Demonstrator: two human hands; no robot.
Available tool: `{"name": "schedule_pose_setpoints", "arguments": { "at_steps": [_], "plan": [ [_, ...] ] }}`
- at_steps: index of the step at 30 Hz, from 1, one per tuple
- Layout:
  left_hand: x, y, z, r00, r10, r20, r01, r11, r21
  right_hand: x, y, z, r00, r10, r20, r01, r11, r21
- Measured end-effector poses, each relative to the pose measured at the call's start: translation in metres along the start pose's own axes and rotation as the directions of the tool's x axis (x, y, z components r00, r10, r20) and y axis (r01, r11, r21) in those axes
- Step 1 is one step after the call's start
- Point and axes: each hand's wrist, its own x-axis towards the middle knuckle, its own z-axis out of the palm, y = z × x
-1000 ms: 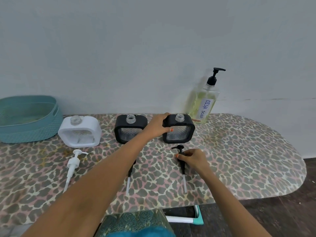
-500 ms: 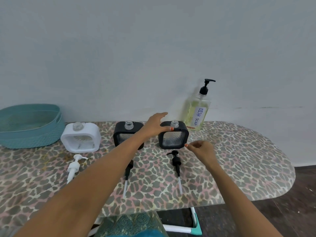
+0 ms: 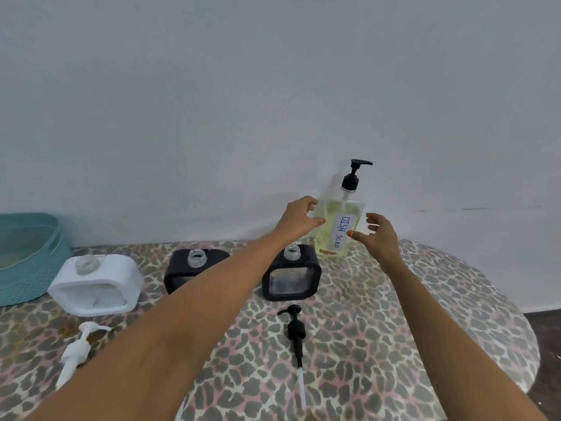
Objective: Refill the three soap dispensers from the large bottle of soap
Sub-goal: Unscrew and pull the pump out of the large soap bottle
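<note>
1. Head view: my left forearm (image 3: 182, 317) hides much of the middle black dispenser (image 3: 182, 268); the teal basket (image 3: 27, 256) is cut off at left.
2. The large bottle (image 3: 329, 238), labelled "DISH SOAP", stands by the wall behind the right black dispenser (image 3: 291, 278).
3. My left hand (image 3: 299, 218) and right hand (image 3: 379, 235) flank it, fingers spread, gripping nothing.

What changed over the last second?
The left hand let go of the black dispenser nearest the bottle, and the right hand released the black pump. Both reached up to flank the dish soap bottle, not yet gripping. Everything else on the table stayed put.
</note>
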Motion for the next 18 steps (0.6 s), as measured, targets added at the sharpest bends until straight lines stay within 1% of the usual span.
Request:
{"name": "schedule_pose_setpoints", "arguments": {
  "at_steps": [3,5,10,12,15,18],
  "plan": [
    [0.024,0.001,0.01,0.999,-0.023,0.048,0.024,1.0,-0.014,0.021,0.015,0.007,0.993,0.032,0.117,-0.036,0.999,0.028],
    [0.037,0.001,0.016,0.997,-0.038,0.071,0.042,0.997,-0.059,0.031,0.021,0.012,0.98,0.022,0.199,-0.037,0.997,0.074],
    [0.054,-0.002,0.027,0.994,-0.049,0.099,0.062,0.989,-0.135,0.046,0.024,0.022,0.952,-0.009,0.306,-0.067,0.97,0.235],
    [0.056,-0.004,0.027,0.994,-0.065,0.093,0.081,0.98,-0.182,0.047,0.022,0.025,0.951,-0.014,0.31,-0.073,0.961,0.266],
    [0.055,-0.004,0.025,0.992,-0.082,0.097,0.103,0.965,-0.24,0.046,0.021,0.024,0.967,-0.024,0.254,-0.044,0.964,0.261],
    [0.05,-0.002,0.024,0.995,-0.043,0.086,0.062,0.971,-0.232,0.037,0.017,0.024,0.982,-0.016,0.186,-0.032,0.967,0.254]
  ]
}}
